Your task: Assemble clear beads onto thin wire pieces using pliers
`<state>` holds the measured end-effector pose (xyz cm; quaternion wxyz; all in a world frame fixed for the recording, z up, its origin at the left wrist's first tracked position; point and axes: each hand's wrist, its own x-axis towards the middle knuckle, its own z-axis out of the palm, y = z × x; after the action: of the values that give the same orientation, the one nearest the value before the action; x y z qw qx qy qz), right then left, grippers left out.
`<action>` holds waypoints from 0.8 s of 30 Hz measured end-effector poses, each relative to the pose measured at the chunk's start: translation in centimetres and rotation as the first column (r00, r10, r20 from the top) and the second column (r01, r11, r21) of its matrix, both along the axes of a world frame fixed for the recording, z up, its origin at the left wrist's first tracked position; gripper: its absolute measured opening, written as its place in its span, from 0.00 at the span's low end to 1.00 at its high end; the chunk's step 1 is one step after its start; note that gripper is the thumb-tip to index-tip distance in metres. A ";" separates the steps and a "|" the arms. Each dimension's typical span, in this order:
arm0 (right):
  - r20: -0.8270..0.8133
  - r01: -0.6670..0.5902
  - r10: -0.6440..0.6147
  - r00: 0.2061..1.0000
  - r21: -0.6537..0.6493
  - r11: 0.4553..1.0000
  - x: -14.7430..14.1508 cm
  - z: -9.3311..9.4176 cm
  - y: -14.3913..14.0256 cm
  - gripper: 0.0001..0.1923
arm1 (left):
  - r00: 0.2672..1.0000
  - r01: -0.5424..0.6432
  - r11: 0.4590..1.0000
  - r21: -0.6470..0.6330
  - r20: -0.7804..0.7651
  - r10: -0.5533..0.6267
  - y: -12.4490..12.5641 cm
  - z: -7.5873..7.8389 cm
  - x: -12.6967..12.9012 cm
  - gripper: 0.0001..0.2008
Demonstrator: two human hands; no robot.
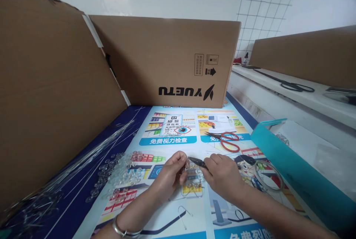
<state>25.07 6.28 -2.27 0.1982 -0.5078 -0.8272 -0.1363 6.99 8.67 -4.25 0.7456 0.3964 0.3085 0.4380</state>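
Hands [194, 174] pinch thin wire [187, 166] with dark pliers [197, 162].

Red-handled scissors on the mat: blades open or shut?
Shut. The red-handled scissors lie flat on the printed mat beyond the right hand, blades together in one thin point, handle loops side by side.

Worn on the head, looking forward and down from close above the left hand [169, 174] and right hand [221, 174]; beyond them a box [167, 57], walls either side.
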 end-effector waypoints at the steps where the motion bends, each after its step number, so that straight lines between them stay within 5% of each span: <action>1: -0.011 0.020 -0.020 1.000 -0.032 0.999 0.0 0.1 0.0 0.09 | 1.000 0.002 1.000 0.008 -0.009 -0.002 0.0 0.1 0.0 0.11; 11: -0.054 0.065 -0.075 0.996 -0.175 0.983 0.1 0.5 -0.1 0.09 | 0.998 0.006 0.996 0.094 -0.058 -0.001 0.0 0.4 -0.5 0.09; 24: -0.006 0.055 -0.057 0.998 -0.163 0.985 0.4 2.3 -0.8 0.09 | 0.993 -0.059 0.993 0.106 -0.093 0.069 0.1 0.0 -0.4 0.10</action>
<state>25.46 5.47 0.05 0.1564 -0.5459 -0.8200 -0.0712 6.62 8.75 -4.20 0.6939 0.4448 0.3339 0.4574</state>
